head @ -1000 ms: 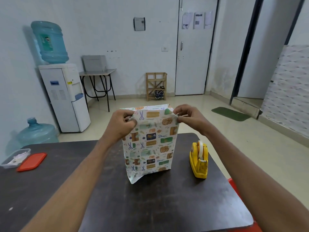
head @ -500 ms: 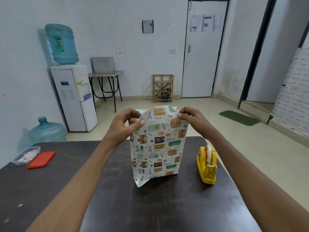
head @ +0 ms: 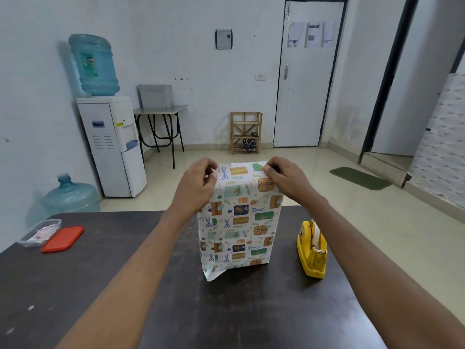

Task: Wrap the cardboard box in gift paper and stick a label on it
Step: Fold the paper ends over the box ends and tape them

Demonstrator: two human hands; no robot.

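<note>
Both paper corners pinched: L hand, R hand.

The head-worn camera is looking forward and a little downward, from close above the dark wooden table in the lower frame. The tall box wrapped in patterned gift paper is standing near, at centre; the white closed door is showing far away, upper right.
</note>
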